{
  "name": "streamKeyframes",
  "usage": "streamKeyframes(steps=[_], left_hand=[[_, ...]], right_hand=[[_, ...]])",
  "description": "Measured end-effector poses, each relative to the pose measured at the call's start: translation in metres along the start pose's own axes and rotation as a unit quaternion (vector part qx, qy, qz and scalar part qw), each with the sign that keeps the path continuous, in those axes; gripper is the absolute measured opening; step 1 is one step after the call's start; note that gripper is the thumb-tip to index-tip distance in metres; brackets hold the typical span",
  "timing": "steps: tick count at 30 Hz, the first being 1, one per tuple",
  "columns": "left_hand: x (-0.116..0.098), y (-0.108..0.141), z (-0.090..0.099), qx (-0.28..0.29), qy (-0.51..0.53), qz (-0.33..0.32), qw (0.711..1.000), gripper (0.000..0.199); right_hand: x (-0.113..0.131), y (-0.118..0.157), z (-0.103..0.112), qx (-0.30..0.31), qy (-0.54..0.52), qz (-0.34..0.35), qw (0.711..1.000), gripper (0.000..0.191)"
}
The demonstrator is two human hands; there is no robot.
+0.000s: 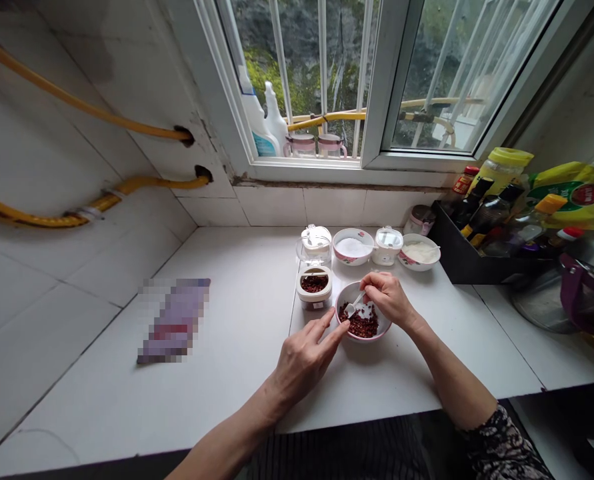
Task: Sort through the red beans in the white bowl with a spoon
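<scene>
A white bowl with a pink rim (383, 331) stands near the middle of the counter, with dark red dried peppercorns (364, 325) in it. My right hand (387, 300) pinches the handle of a small white spoon (353, 308), whose head dips into the bowl among the peppercorns. At the bowl's left rim is my left hand (307, 353); its fingers reach forward, one fingertip over the rim, and hold the bowl's edge. Just left of the bowl, an open jar (315, 301) contains more of the dark red peppercorns.
Behind stand a lidded clear jar (317, 243), a bowl of white granules (353, 245), another clear jar (388, 245) and a bowl of pale powder (419, 252). A black box of bottles (461, 257) and a metal pot (541, 300) are right. A blurred purple packet (177, 323) lies left.
</scene>
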State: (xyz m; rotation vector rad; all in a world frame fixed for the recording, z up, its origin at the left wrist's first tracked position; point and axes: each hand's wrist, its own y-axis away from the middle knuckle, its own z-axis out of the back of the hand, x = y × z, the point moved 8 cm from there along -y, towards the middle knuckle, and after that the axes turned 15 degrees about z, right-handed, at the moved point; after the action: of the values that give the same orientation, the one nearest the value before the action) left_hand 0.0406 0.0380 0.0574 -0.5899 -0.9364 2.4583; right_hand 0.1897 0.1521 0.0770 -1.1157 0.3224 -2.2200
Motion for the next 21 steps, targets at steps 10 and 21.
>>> streamKeyframes(steps=[10, 21], left_hand=[[-0.001, 0.0, 0.001, -0.002, 0.006, 0.001, 1.0, 0.028], [-0.001, -0.001, 0.003, 0.0, 0.011, 0.003, 1.0, 0.027]], right_hand=[[-0.017, 0.006, -0.003, -0.027, -0.188, -0.116, 0.975, 0.012], [-0.021, 0.005, 0.005, -0.087, -0.254, -0.144, 0.953, 0.012]])
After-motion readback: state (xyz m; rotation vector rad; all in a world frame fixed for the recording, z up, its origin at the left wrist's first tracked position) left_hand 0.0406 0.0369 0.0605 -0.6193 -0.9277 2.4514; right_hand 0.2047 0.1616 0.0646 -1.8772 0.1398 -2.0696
